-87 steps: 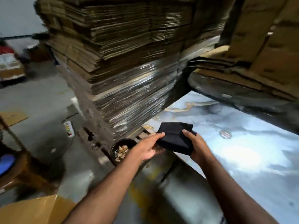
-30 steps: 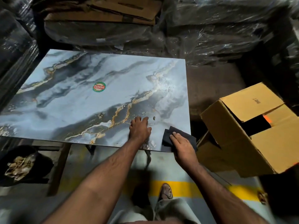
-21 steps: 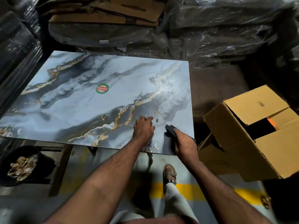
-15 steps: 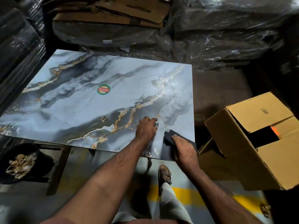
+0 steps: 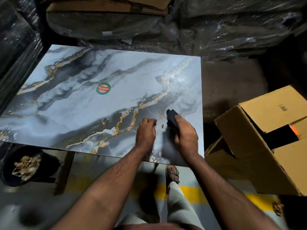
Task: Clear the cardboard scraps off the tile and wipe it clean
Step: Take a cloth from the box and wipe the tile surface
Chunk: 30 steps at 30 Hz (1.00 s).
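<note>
Tile: I see the tile [image 5: 103,103] lying flat on a low stand, its near right corner right under my hands. I judge it heavy, stiff, glossy and breakable at the edges, so I would not shift it, only work on top of it.
Cloth: the black cloth [image 5: 172,118] sits on the tile close to its right edge, toward the near corner. It looks soft, light and folded thick; best held from above, pressed flat so it does not bunch.
Right grip: my right hand [image 5: 186,135] has its fingers curled over the cloth, pressing it down on the tile.
Left grip: my left hand [image 5: 146,131] rests on the tile just beside the cloth, fingers curled under; I cannot tell whether it pinches anything.
Scraps: small brown scraps [image 5: 162,126] lie on the tile between the two hands. I judge them featherlight and easy to scatter; sweep them, don't pick them.
Sticker: a round sticker [image 5: 103,88] sits mid-tile, well apart from the hands.
Bucket: a dark bucket [image 5: 10,166] with scraps inside stands on the floor off the near left corner.
Box: an open box [image 5: 259,146] stands right of the tile.
</note>
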Each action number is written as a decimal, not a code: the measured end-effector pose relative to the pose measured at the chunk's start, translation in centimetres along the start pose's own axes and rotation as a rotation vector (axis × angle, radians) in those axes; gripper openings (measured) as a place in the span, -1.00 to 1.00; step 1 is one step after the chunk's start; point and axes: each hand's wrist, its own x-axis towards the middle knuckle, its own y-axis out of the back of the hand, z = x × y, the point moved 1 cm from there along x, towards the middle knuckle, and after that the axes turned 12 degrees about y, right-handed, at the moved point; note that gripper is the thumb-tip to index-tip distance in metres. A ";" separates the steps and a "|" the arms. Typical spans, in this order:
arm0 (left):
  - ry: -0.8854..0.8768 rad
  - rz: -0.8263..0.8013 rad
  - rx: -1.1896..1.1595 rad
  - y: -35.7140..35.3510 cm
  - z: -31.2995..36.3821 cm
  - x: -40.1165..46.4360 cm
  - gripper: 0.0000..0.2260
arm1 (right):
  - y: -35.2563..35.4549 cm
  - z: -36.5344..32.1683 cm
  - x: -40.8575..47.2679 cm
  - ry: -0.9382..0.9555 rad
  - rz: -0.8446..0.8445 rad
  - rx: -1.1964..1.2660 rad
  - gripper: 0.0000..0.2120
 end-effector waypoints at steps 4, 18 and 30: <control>0.050 0.021 0.058 0.4 -1.6 -0.5 -0.75 | -3.3 -0.5 3.3 0.117 -0.490 -0.156 -0.47; 0.074 -0.039 0.293 0.4 -0.3 -1.4 -0.62 | 0.1 -1.1 -6.2 0.051 -0.733 -0.284 -0.46; 0.092 0.008 0.350 -0.9 0.9 -3.1 -0.55 | 1.2 0.4 -12.1 -0.116 -0.487 -0.335 -0.45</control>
